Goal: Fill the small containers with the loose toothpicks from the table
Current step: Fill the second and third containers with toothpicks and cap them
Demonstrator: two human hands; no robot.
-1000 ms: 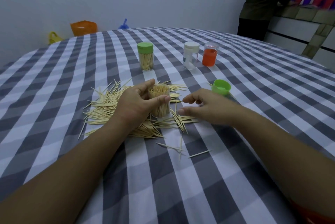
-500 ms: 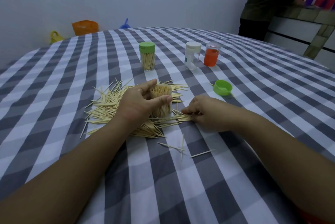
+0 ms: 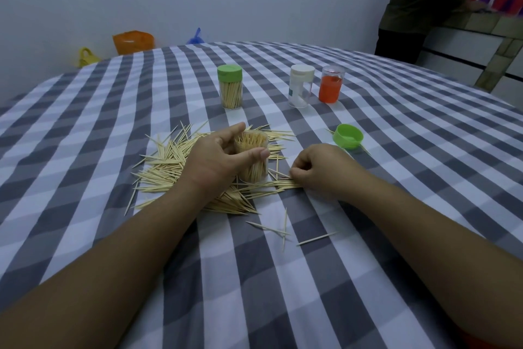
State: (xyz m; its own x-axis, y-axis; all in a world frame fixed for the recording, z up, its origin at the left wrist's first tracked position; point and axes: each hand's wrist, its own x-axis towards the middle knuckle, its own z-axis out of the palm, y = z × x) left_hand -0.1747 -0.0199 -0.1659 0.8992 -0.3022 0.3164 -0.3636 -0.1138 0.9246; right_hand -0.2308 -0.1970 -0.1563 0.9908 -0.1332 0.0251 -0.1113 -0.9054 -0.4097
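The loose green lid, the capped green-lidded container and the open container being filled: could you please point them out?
loose green lid (image 3: 347, 136), head view, inner hollow.
capped green-lidded container (image 3: 230, 92), head view, clear wall.
open container (image 3: 252, 170), head view, lower wall.

Both my bare forearms reach forward from the bottom corners, converging mid-frame. My left hand (image 3: 215, 162) is curled in a C, thumb on the near side, fingers wrapped round the far side, gripping. My right hand (image 3: 317, 167) sits knuckles up, low on the desk, fingertips (image 3: 293, 174) bunched in a pinch pointing left.
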